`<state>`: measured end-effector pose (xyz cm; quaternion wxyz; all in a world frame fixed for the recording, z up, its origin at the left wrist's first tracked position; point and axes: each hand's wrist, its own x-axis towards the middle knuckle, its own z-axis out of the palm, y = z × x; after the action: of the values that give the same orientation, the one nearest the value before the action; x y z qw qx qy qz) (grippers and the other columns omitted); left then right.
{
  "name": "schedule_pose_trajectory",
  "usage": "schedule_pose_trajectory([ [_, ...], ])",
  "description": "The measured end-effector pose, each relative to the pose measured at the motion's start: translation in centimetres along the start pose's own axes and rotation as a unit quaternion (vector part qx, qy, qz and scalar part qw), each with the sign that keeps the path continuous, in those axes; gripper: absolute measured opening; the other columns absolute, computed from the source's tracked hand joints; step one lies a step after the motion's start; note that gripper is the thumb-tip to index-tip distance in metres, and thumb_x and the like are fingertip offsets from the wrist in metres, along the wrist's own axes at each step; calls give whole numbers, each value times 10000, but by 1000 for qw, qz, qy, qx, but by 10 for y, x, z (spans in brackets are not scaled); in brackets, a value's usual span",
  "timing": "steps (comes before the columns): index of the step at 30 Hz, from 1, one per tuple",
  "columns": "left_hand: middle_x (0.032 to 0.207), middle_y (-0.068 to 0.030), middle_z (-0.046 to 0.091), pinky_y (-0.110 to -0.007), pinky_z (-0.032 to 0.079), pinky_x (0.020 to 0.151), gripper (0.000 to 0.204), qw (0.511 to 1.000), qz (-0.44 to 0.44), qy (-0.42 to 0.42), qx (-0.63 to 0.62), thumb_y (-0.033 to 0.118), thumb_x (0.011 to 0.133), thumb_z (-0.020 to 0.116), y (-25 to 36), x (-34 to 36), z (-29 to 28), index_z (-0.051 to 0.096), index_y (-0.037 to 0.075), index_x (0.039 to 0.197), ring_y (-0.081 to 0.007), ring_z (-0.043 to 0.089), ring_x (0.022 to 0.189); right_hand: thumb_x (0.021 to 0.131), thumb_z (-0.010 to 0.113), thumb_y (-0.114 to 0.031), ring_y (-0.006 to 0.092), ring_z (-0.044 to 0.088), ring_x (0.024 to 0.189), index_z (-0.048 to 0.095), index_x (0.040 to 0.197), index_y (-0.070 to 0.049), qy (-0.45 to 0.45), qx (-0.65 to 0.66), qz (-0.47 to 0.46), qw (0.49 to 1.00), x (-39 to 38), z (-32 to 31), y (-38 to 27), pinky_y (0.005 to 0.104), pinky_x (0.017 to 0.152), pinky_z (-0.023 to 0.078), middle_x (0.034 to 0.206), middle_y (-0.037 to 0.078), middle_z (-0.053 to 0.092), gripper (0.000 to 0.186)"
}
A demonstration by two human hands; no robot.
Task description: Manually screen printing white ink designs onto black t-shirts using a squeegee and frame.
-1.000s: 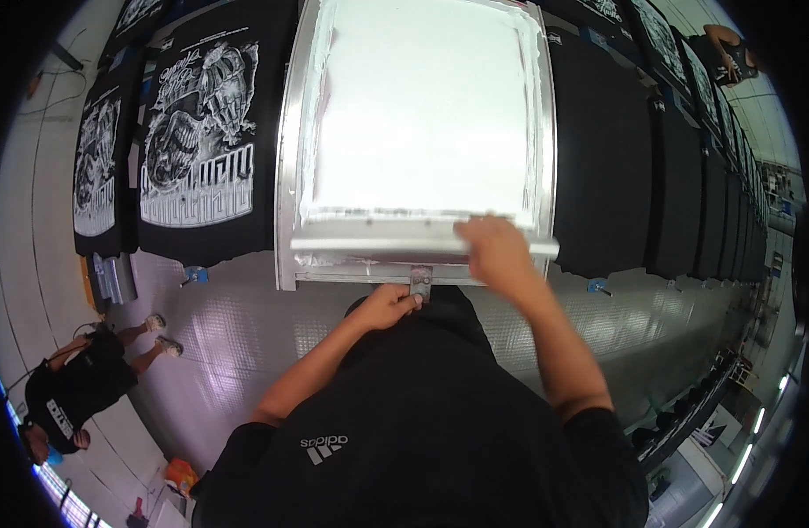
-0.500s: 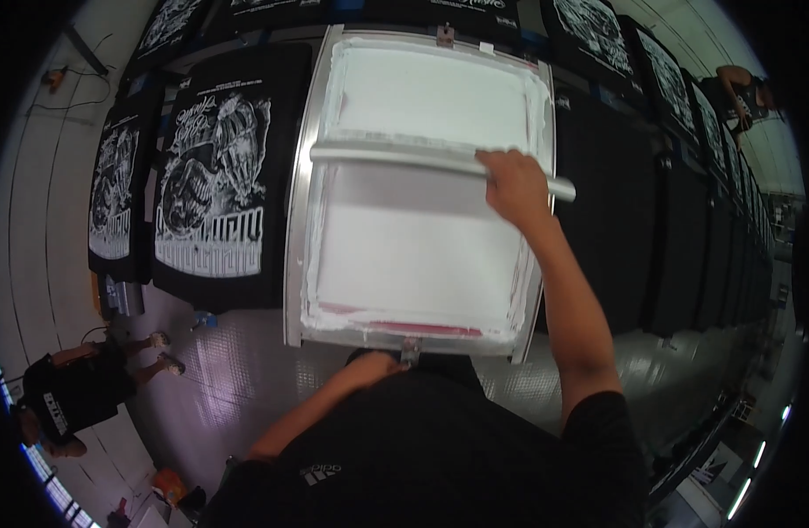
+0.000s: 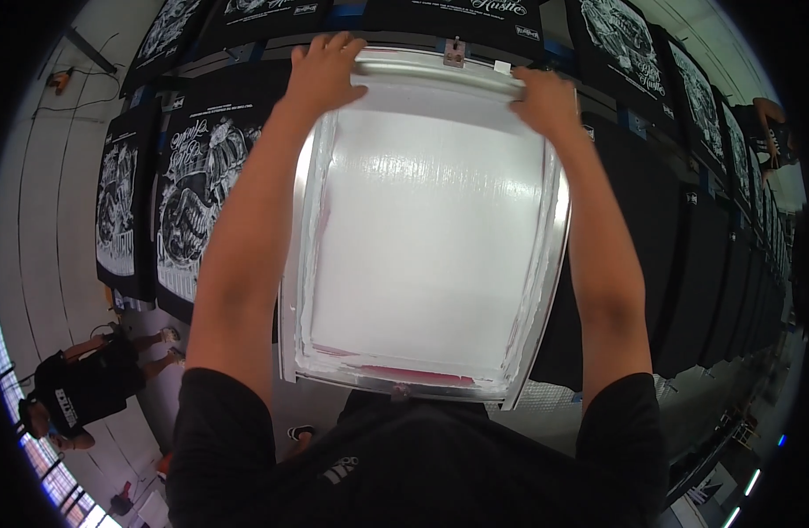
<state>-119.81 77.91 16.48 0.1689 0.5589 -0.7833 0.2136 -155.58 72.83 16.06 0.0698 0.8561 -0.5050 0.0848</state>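
Note:
A silver squeegee [image 3: 440, 81] lies across the far end of a screen-printing frame [image 3: 292, 290]. My left hand [image 3: 328, 75] grips its left end, fingers over the far side and thumb on the near side. At the other end, my right hand [image 3: 548, 99] closes round the bar near the frame's right rail. White ink coats the mesh [image 3: 422, 246], wet and shiny below the squeegee. Thicker white smears line the mesh border, with a pinkish patch at the near edge. Whatever lies under the screen is hidden.
Black shirts with white prints [image 3: 193, 194] lie on boards to the left and along the far side. Plain black shirts [image 3: 633, 255] line the right. Another person [image 3: 88, 383] stands at the lower left, and one more [image 3: 768, 132] at the far right. Metal clamps [image 3: 455, 53] hold the frame's ends.
The squeegee has moved from mid-screen to the far end. My left hand has come up from the frame's near edge onto the squeegee; my right hand has moved away from me with it.

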Motion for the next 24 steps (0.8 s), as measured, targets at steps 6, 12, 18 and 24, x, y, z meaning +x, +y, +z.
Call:
schedule_pose_trajectory([
  [6,929,-144,628,-440,482,765,265,977,-8,-203,-64,83,826,574,28,-69,-1,633,68,1085,-323,609,884,786,586,-72,283,606,903,586,1002,-97,-66,-69,9,995,-105,15,-21,451,772,468,946,76,610,217],
  [12,938,-125,574,-411,457,804,406,961,-7,-196,-195,47,640,704,91,-244,-113,599,33,1032,-309,549,890,713,611,-10,296,574,890,566,968,-65,-137,44,13,990,-286,-38,-103,441,798,432,922,101,574,264],
  [18,849,-90,618,-401,471,751,352,941,-17,-214,-263,76,574,744,119,-348,-244,627,43,904,-288,575,825,610,613,27,313,582,878,613,977,-33,-112,184,29,976,-420,-133,-187,447,830,430,899,127,631,372],
  [24,836,-92,619,-401,487,705,346,938,-53,-206,-273,34,525,695,131,-383,-243,623,49,863,-294,578,787,586,630,13,320,600,875,628,995,-51,-204,189,91,956,-443,-124,-209,466,825,446,917,112,651,413],
])
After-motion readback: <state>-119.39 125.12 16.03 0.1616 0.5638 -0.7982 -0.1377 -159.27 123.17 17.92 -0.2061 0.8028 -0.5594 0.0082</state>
